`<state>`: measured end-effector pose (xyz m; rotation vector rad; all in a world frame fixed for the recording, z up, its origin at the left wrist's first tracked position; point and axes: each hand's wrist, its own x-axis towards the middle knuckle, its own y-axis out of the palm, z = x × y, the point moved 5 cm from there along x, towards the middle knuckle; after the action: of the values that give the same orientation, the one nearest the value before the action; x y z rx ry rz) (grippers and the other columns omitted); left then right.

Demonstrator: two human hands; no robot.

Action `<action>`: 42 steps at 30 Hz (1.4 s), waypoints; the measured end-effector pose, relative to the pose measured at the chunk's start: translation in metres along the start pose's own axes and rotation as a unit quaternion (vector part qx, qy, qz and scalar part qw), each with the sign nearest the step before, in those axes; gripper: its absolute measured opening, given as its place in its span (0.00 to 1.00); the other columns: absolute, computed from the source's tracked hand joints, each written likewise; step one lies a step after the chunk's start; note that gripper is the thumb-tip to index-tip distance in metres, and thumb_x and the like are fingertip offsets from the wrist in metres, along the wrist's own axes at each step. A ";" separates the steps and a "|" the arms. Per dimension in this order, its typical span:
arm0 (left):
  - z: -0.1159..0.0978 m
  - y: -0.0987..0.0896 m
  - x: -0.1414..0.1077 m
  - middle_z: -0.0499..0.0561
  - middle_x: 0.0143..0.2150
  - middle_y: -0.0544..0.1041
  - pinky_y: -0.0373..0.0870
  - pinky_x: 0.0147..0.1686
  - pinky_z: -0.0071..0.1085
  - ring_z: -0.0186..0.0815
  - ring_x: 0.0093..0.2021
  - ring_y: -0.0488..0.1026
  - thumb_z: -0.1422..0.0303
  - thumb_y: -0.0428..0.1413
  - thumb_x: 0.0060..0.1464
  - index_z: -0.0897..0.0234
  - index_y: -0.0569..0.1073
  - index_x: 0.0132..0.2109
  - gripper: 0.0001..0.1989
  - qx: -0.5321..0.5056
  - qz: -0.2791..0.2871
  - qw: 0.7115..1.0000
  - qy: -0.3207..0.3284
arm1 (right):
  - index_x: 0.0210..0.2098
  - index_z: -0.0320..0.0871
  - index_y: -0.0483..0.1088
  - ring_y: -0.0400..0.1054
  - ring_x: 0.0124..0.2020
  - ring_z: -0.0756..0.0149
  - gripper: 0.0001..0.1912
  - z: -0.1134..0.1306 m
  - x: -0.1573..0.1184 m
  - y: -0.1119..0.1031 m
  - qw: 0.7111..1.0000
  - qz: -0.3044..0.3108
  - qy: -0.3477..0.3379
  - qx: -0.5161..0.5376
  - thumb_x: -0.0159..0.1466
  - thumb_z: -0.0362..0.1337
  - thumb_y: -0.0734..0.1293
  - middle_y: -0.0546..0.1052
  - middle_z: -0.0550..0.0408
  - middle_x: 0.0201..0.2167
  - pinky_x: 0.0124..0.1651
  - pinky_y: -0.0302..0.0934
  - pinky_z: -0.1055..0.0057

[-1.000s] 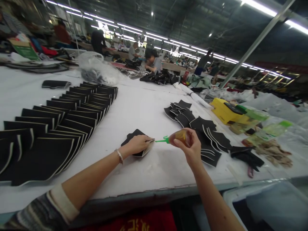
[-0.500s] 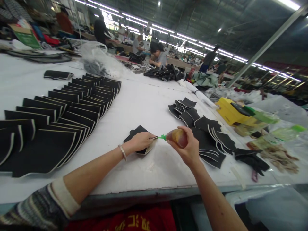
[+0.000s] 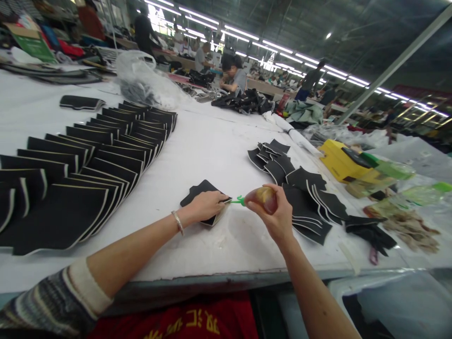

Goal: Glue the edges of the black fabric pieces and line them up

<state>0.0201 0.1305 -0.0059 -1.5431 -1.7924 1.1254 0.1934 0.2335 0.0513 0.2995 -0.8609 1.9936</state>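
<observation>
My left hand (image 3: 207, 205) grips the edge of a black panel with a pale cut edge (image 3: 202, 189), its fingers closed over the right side, where the panel looks folded. The panel lies on the white-covered table (image 3: 212, 146). My right hand (image 3: 277, 212) is wrapped round a squeeze bottle of amber liquid (image 3: 261, 199), tipped sideways. The bottle's thin green nozzle (image 3: 240, 201) points left and meets the panel's edge beside my left fingertips. To the right of the bottle lies a loose pile of similar black panels (image 3: 303, 207).
Overlapping rows of black panels (image 3: 81, 207) spread over the table's left side. A clear plastic bag (image 3: 141, 77) sits at the back. On the right are a yellow box (image 3: 341, 162), a clear bottle with a green cap (image 3: 420, 195) and a crumpled beige cloth (image 3: 411, 230). Several people work farther off.
My left fingers have shifted slightly on the panel's edge, and the bottle has turned a little in my right hand. The nozzle stays at the edge. The whole view has tilted slightly.
</observation>
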 end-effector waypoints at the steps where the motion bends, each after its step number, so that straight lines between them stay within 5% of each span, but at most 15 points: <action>1: 0.000 0.000 0.000 0.51 0.57 0.75 0.68 0.49 0.33 0.45 0.52 0.74 0.67 0.45 0.61 0.56 0.72 0.61 0.23 0.002 -0.001 1.000 0.001 | 0.48 0.49 0.69 0.68 0.40 0.59 0.27 -0.002 0.000 0.000 1.000 0.006 0.004 0.002 0.52 0.48 0.77 0.73 0.56 0.42 0.47 0.61 0.63; 8: -0.001 0.001 -0.003 0.52 0.55 0.76 0.68 0.47 0.32 0.43 0.50 0.74 0.65 0.44 0.63 0.56 0.71 0.60 0.22 0.019 -0.001 1.000 -0.013 | 0.48 0.47 0.68 0.68 0.43 0.56 0.28 -0.009 0.003 -0.002 1.000 -0.015 0.006 0.003 0.53 0.52 0.76 0.72 0.53 0.44 0.50 0.61 0.59; 14: -0.003 0.003 -0.005 0.53 0.55 0.75 0.69 0.46 0.34 0.44 0.50 0.74 0.65 0.43 0.63 0.56 0.69 0.62 0.23 0.043 -0.006 0.999 0.000 | 0.46 0.47 0.68 0.68 0.40 0.56 0.27 -0.010 0.002 -0.001 0.998 0.045 0.038 0.034 0.53 0.50 0.76 0.73 0.55 0.39 0.47 0.62 0.58; 18: -0.004 0.002 -0.007 0.53 0.56 0.74 0.68 0.47 0.34 0.44 0.50 0.74 0.65 0.42 0.64 0.56 0.68 0.63 0.23 0.043 0.000 0.999 -0.006 | 0.45 0.47 0.68 0.67 0.42 0.54 0.26 -0.021 0.005 -0.003 0.997 0.003 0.050 0.054 0.52 0.50 0.76 0.72 0.54 0.41 0.50 0.60 0.57; 25: -0.008 -0.002 -0.009 0.54 0.56 0.74 0.67 0.48 0.32 0.43 0.50 0.74 0.67 0.41 0.64 0.59 0.66 0.64 0.24 0.056 0.016 0.998 0.014 | 0.44 0.47 0.68 0.67 0.40 0.57 0.25 -0.025 -0.008 0.004 0.987 0.052 0.095 0.121 0.52 0.48 0.76 0.72 0.56 0.38 0.48 0.60 0.59; 30: -0.006 0.000 -0.008 0.55 0.55 0.74 0.67 0.47 0.33 0.43 0.49 0.74 0.65 0.40 0.65 0.60 0.65 0.65 0.24 0.062 0.014 0.998 0.017 | 0.43 0.46 0.68 0.66 0.40 0.57 0.24 -0.026 -0.010 0.000 0.989 0.011 0.094 0.111 0.52 0.49 0.76 0.71 0.56 0.38 0.49 0.59 0.58; 35: -0.007 0.001 -0.009 0.55 0.53 0.74 0.68 0.45 0.33 0.42 0.47 0.74 0.67 0.41 0.65 0.60 0.65 0.65 0.24 0.070 0.011 0.997 0.021 | 0.44 0.47 0.68 0.66 0.41 0.58 0.24 -0.025 -0.019 0.008 0.977 0.072 0.114 0.164 0.53 0.47 0.76 0.71 0.57 0.38 0.48 0.59 0.61; 42: -0.004 0.002 -0.009 0.55 0.56 0.73 0.67 0.47 0.34 0.43 0.49 0.74 0.66 0.41 0.65 0.60 0.63 0.66 0.25 0.060 0.010 0.998 0.018 | 0.45 0.48 0.69 0.66 0.41 0.60 0.22 -0.026 -0.028 0.009 0.977 0.060 0.108 0.176 0.54 0.44 0.77 0.71 0.58 0.39 0.49 0.58 0.64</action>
<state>0.0265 0.1231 -0.0043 -1.5050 -1.6568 1.1851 0.2044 0.2295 0.0142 0.2291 -0.3947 2.2412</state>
